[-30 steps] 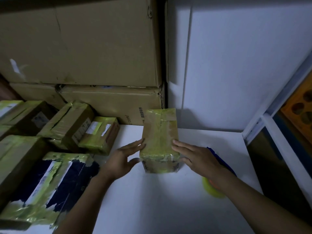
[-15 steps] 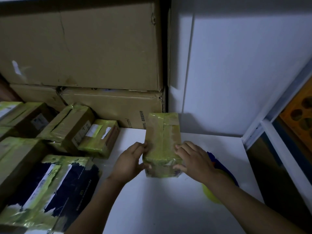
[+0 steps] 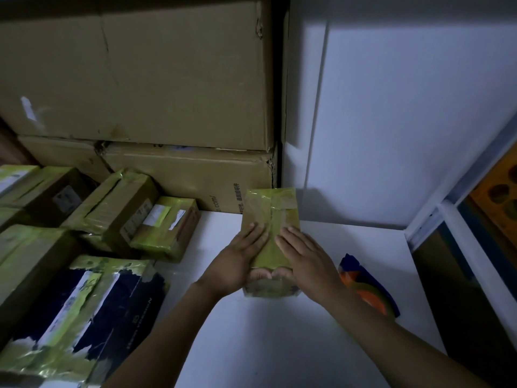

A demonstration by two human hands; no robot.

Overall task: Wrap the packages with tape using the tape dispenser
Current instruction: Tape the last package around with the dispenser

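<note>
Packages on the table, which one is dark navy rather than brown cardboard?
The big flat package nearest you on the left: navy wrapping under yellow-green tape. The others show brown cardboard.

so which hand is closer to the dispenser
Right. The right hand lies flat on the right half of the package, just left of the dispenser. The left hand presses the package's left half, on the far side from it.
</note>
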